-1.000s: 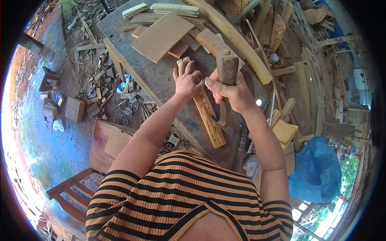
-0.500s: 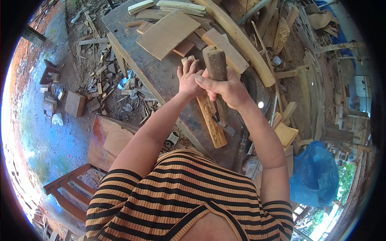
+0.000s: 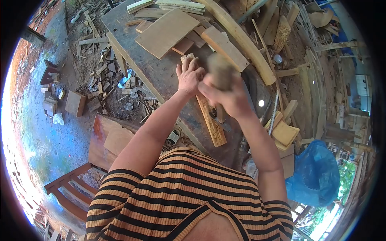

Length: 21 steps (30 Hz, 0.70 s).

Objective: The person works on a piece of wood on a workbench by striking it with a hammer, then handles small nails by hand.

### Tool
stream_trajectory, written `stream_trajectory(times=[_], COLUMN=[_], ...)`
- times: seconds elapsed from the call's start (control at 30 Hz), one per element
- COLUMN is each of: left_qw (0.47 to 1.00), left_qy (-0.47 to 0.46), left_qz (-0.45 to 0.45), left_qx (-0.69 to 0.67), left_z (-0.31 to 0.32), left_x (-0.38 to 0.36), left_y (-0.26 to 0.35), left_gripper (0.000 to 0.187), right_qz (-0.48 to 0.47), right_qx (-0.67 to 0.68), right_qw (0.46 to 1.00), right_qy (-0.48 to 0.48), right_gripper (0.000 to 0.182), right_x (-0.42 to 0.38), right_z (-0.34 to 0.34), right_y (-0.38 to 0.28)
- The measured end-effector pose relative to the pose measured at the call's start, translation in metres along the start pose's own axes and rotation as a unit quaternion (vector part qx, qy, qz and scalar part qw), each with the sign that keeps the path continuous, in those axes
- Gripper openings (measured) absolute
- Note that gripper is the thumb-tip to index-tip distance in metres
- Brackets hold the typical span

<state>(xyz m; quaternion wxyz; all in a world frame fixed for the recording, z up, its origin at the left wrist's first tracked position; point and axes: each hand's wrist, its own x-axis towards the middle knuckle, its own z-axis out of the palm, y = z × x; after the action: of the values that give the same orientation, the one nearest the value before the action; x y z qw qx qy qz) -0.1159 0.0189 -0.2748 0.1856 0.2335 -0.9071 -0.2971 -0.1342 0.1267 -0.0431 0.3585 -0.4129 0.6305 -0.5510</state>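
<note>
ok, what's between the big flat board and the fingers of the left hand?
Head view: a small reddish-brown block, at the edge of the flat board nearest the left hand.

Legible texts, labels, brands, numbers or signs: none; table (image 3: 155, 74), faint marks on the top near the far left corner, too faint to read; pale strips (image 3: 181, 7), small dark marks along one side, too small to read.
</note>
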Motion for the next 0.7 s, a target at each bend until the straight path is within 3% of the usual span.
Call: stream_trajectory(times=[0.03,0.07,0.1,0.2,0.27,0.47,0.7], left_qw=[0.999,0.999,1.0,1.0,1.0,1.0,0.999], left_qy=[0.029,0.026,0.008,0.003,0.001,-0.004,-0.002], left_qz=[-0.014,-0.013,-0.022,-0.024,-0.018,-0.002,-0.011], left_qx=[-0.027,-0.028,-0.004,0.012,0.013,0.027,0.041], left_z=[0.003,0.0,-0.007,-0.006,-0.007,-0.006,-0.007], left_x=[0.002,0.002,0.002,0.002,0.005,0.006,0.005], left_y=[0.001,0.003,0.006,0.004,0.005,0.007,0.007], left_gripper=[0.034,0.034,0.036,0.036,0.038,0.041,0.04], right_qz=[-0.033,-0.054,-0.109,-0.103,-0.122,-0.112,-0.118], right_qx=[-0.024,0.073,0.043,0.156,0.18,0.147,0.171], right_qw=[0.999,0.995,0.992,0.967,0.95,0.943,0.948], right_qy=[0.005,-0.037,-0.04,0.173,0.226,0.276,0.242], right_gripper=[0.015,0.011,0.015,0.032,0.032,0.028,0.028], right_x=[-0.023,-0.055,-0.076,-0.143,-0.173,-0.189,-0.158], right_z=[-0.015,-0.043,-0.064,-0.106,-0.117,-0.109,-0.097], right_y=[-0.005,0.008,0.008,0.015,0.022,0.034,0.009])
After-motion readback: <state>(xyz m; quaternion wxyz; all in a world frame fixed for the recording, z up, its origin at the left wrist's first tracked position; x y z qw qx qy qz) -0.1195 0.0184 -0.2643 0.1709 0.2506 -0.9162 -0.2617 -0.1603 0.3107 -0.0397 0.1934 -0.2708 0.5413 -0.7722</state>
